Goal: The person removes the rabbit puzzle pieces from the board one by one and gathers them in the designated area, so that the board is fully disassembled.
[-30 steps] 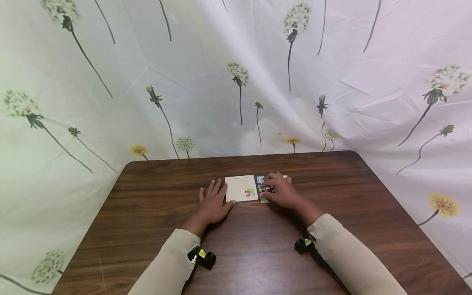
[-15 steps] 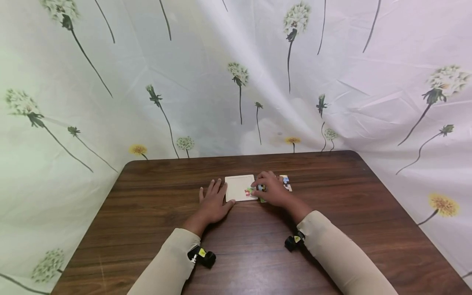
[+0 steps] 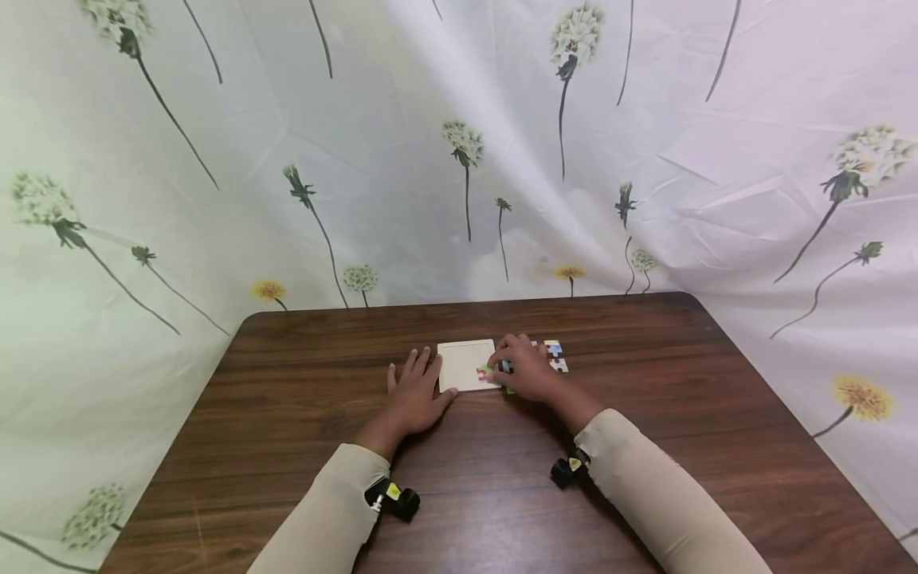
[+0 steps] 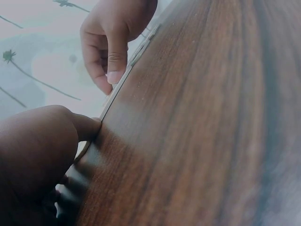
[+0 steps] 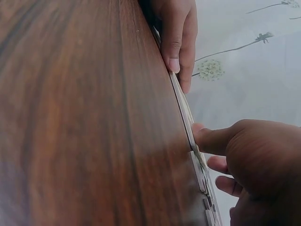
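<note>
On the dark wooden table lies a shallow cream puzzle tray [image 3: 457, 359]. My left hand [image 3: 416, 399] rests flat at its left side, fingers spread and the thumb along the front edge. In the tray's near right corner is a red and green jigsaw puzzle piece [image 3: 483, 373]. My right hand [image 3: 529, 372] reaches over the tray's right edge, thumb and curled fingers pinching at that piece and partly covering it. The left wrist view shows the right thumb [image 4: 115, 75] pointing down at the tray's edge. In the right wrist view, the right hand [image 5: 263, 150] is low beside the tray.
More loose puzzle pieces [image 3: 557, 359] lie flat to the right of the tray, some hidden under the right hand. Behind the tabletop [image 3: 323, 351] hangs a pale curtain [image 3: 402, 199] printed with dandelions.
My right hand has moved left from the loose pieces onto the tray's near right corner, uncovering pieces on the right. The corner piece has shifted slightly. My left hand has stayed put.
</note>
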A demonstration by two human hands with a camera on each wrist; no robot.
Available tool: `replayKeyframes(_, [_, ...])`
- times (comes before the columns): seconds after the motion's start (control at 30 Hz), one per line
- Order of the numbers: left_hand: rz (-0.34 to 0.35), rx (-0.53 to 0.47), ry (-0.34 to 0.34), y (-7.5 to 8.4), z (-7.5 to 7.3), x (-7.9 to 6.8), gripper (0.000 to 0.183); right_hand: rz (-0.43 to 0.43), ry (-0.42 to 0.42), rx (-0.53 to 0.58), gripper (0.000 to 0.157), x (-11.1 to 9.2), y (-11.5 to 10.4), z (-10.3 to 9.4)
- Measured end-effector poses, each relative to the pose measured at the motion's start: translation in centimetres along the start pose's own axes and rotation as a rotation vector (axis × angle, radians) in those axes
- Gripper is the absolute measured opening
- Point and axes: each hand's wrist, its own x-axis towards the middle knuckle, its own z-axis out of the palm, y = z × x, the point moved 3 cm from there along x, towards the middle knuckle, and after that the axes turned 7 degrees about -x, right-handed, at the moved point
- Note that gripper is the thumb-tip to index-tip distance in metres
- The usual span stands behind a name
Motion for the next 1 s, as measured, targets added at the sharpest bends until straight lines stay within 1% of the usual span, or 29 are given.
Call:
replayKeyframes(0.13, [0.0,0.005,0.002,0.0,0.04,0.01,0.076,0.023,-0.006,0.001,0.014,0.13,-0.08,0.09])
replayKeyframes(0.23, [-0.012,0.025,-0.003,0.06,0.09,0.06,0.076,0.025,0.003,0.002,0.015,0.18,-0.08,0.17])
replayKeyframes(0.33, [-0.019,0.039,-0.009,0.21,0.06,-0.03,0.076,0.003,0.013,-0.012,0.017,0.2,-0.09,0.19])
replayKeyframes(0.5, [-0.018,0.039,-0.007,0.24,0.04,-0.15,0.076,-0.049,0.039,-0.041,0.015,0.14,-0.3,0.09])
replayKeyframes(0.6, [-0.02,0.043,-0.004,0.11,0.12,-0.15,0.076,-0.06,0.052,-0.029,0.014,0.1,-0.4,0.08])
replayKeyframes(0.77, [-0.017,0.045,0.006,-0.04,0.14,-0.1,0.075,-0.053,0.059,0.02,0.015,0.1,-0.51,0.02])
replayKeyframes(1.0, [-0.014,0.048,0.005,-0.1,0.25,0.02,0.076,-0.063,0.067,0.042,0.022,0.03,-0.66,-0.08])
